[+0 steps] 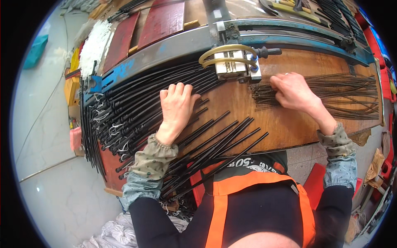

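Note:
My left hand (pixel 178 105) is closed over a spread of black rods (pixel 136 107) on the left half of the table. A dark rod tip pokes out beside its thumb; the palm side is hidden. On the right, my right hand (pixel 292 91) pinches at the coiled ends of a bundle of thin brown wires (pixel 347 91). Its fingertips are among the small spring-like coils (pixel 262 97). Between the hands, at the far side, stands a metal clamp fixture (pixel 233 66) with yellowish hoses and a black handle (pixel 269 52).
A blue steel rail (pixel 297 39) crosses behind the fixture. More black rods (pixel 223 144) overhang the near edge of the wooden table (pixel 285 128). Dark red boards (pixel 161 22) and white strands (pixel 94 49) lie beyond the rail. Red bins (pixel 386 82) line the right side.

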`<state>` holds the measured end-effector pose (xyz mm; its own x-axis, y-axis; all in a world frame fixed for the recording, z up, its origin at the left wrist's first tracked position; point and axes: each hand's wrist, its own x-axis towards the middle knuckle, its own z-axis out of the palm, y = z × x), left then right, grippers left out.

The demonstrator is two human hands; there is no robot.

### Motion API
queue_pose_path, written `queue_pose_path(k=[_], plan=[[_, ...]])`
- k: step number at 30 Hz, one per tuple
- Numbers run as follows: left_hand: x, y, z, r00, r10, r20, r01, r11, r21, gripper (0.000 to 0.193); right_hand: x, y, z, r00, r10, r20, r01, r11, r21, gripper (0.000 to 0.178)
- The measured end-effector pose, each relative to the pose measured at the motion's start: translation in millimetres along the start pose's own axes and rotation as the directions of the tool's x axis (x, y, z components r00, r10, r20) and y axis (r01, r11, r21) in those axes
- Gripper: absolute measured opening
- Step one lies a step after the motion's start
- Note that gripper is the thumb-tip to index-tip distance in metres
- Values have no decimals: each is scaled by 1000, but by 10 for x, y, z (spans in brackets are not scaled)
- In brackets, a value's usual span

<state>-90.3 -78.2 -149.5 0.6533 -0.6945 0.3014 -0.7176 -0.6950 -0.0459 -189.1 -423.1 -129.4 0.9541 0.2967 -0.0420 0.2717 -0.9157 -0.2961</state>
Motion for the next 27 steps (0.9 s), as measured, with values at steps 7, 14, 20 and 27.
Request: queue_pose_path(k=[7, 14, 20, 27], plan=[[-200, -33, 28, 999, 0, 33, 1, 999, -38, 22, 146, -422, 76, 983, -73, 166, 17, 949, 316, 20], [-295, 333, -413, 994, 104, 43, -72, 881, -467, 17, 46, -255, 262, 978, 159, -137, -64, 848, 527, 25], [-213, 515, -585, 984, 160, 80, -108, 888, -447, 26, -166, -288, 220, 979, 65, -195, 95, 698, 710, 26], [99, 702, -759, 952, 232, 201, -133, 902, -411, 30, -376, -143, 179, 768, -319, -556, 394, 919, 17, 50]])
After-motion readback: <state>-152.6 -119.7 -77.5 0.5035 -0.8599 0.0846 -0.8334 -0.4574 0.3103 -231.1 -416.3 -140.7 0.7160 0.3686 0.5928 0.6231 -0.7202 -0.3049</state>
